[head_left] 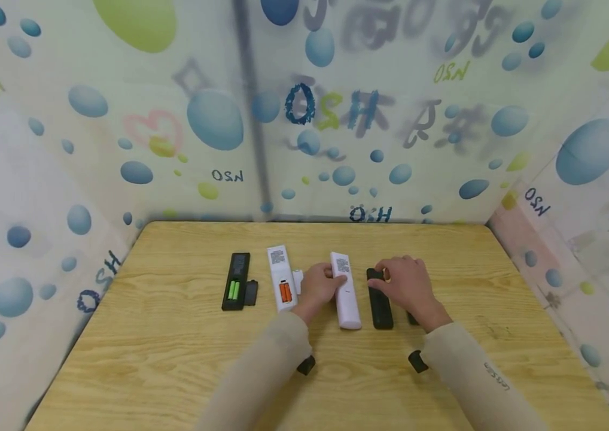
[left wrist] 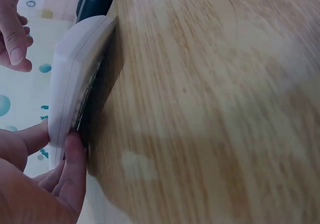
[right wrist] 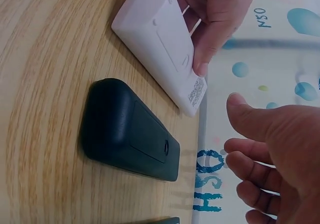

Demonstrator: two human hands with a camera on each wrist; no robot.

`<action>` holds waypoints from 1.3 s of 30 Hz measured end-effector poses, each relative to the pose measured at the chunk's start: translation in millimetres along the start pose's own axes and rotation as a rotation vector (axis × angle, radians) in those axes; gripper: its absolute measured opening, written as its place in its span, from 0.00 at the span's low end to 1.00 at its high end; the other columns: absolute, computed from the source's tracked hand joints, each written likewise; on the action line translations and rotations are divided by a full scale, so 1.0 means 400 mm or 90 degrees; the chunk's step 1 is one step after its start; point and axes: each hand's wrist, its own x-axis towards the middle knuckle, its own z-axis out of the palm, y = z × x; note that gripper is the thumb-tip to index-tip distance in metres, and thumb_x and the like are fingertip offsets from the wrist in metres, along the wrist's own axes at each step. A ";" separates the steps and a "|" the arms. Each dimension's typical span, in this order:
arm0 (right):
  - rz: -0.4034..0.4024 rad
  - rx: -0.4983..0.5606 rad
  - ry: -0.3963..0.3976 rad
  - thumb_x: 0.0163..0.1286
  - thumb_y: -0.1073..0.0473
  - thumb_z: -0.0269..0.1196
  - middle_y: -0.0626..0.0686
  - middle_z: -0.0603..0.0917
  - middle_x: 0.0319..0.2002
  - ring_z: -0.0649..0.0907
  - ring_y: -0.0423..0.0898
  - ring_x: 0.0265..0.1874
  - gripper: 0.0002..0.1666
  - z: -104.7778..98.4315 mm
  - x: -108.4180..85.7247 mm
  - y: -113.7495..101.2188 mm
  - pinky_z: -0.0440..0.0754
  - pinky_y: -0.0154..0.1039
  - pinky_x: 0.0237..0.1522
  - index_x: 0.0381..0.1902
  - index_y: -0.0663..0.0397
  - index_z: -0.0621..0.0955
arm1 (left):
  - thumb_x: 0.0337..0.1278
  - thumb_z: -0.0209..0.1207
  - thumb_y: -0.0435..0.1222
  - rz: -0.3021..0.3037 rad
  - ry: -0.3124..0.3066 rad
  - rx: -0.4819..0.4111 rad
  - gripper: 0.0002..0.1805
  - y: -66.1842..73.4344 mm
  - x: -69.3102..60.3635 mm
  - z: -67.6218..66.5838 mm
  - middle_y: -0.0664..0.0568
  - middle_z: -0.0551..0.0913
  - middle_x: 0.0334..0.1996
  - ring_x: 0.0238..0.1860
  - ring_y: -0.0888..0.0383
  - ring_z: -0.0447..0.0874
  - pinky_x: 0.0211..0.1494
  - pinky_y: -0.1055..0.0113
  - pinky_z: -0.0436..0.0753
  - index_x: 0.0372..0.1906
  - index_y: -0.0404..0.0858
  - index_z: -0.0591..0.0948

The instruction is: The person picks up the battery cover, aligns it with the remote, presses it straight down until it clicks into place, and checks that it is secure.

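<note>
My left hand (head_left: 319, 288) pinches the upper part of a white remote control (head_left: 349, 308), thumb on its back face and fingers at its edge. In the left wrist view this remote (left wrist: 67, 78) is tilted, one side raised off the wood. Its battery cover is on, as the right wrist view shows. Over the top end of a black remote control (head_left: 381, 310) hovers my right hand (head_left: 408, 286), fingers bent loosely. The right wrist view shows that hand (right wrist: 280, 159) apart from the black remote (right wrist: 130, 131), holding nothing.
Left of my hands lie a black remote (head_left: 237, 266) with green batteries, its loose cover (head_left: 250, 293), and a white remote (head_left: 279, 269) with orange batteries, its cover (head_left: 298, 280) beside it. Another dark object (head_left: 412, 319) is mostly hidden by my right wrist. The wooden table (head_left: 175, 359) meets patterned curtains.
</note>
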 end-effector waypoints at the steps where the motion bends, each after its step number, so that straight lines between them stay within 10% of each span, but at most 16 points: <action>1: 0.000 0.001 0.000 0.60 0.39 0.68 0.48 0.84 0.31 0.77 0.51 0.38 0.26 0.000 0.000 0.000 0.72 0.54 0.47 0.49 0.49 0.85 | 0.58 0.65 0.46 0.006 0.004 0.013 0.24 0.002 -0.002 -0.002 0.51 0.87 0.46 0.38 0.60 0.83 0.40 0.69 0.83 0.58 0.40 0.79; 24: -0.012 0.011 0.008 0.60 0.40 0.69 0.45 0.83 0.29 0.79 0.52 0.40 0.24 0.013 -0.007 -0.003 0.71 0.56 0.49 0.48 0.47 0.85 | 0.60 0.63 0.45 0.035 0.031 0.075 0.21 -0.004 -0.008 -0.019 0.54 0.84 0.47 0.45 0.57 0.81 0.49 0.62 0.81 0.56 0.44 0.80; 39: -0.053 0.010 0.005 0.61 0.44 0.69 0.44 0.81 0.25 0.77 0.44 0.29 0.21 0.032 0.006 -0.046 0.76 0.52 0.45 0.47 0.48 0.85 | 0.63 0.62 0.42 0.113 0.064 0.033 0.18 -0.027 -0.007 -0.179 0.49 0.86 0.44 0.28 0.55 0.85 0.30 0.66 0.82 0.55 0.43 0.81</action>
